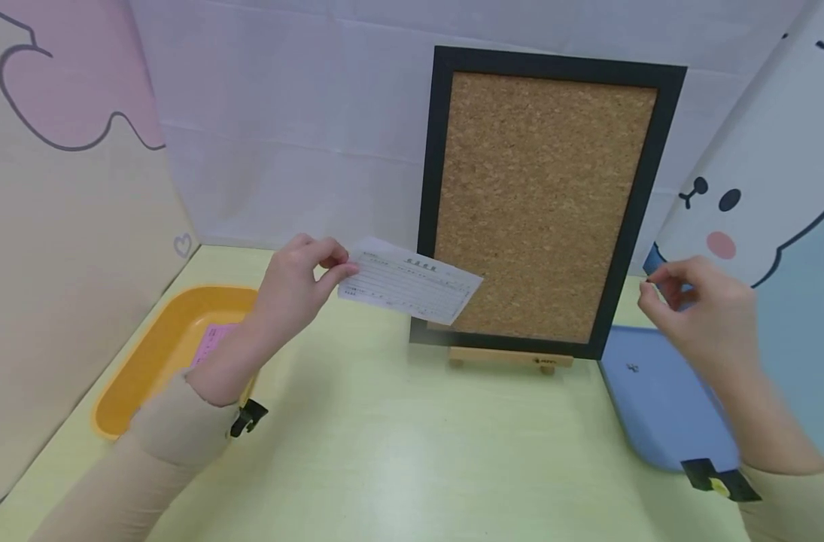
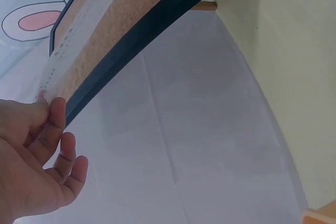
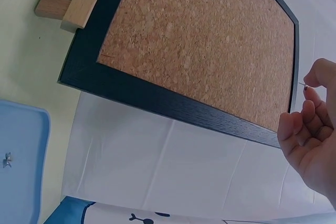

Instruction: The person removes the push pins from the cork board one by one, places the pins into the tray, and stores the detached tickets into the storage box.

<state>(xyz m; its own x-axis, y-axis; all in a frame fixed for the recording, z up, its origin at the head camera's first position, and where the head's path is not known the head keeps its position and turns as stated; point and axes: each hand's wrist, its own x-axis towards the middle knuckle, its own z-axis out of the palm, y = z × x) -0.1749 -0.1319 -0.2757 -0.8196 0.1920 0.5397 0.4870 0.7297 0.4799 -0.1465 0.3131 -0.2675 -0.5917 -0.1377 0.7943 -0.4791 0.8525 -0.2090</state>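
My left hand [image 1: 296, 282] pinches the left edge of a white paper slip [image 1: 412, 282], printed with lines and a heading, between thumb and fingers. The slip is held in the air, its right end overlapping the lower left of a black-framed cork board [image 1: 527, 203] in the head view. In the left wrist view the paper [image 2: 79, 38] appears as a thin, slanted strip. To the right of the board, my right hand [image 1: 706, 316] is raised with thumb and forefinger together. A small pin [image 3: 302, 83] sticks out from those fingertips in the right wrist view, its point towards the frame.
The board leans upright on a small wooden easel [image 1: 509, 357]. At left, partly behind my left arm, lies a yellow tray [image 1: 120, 399] with a pink paper [image 1: 211, 340]. A blue tray [image 1: 662, 406] at right holds small metal pieces [image 1: 632, 367]. White sheeting [image 1: 283, 113] hangs behind.
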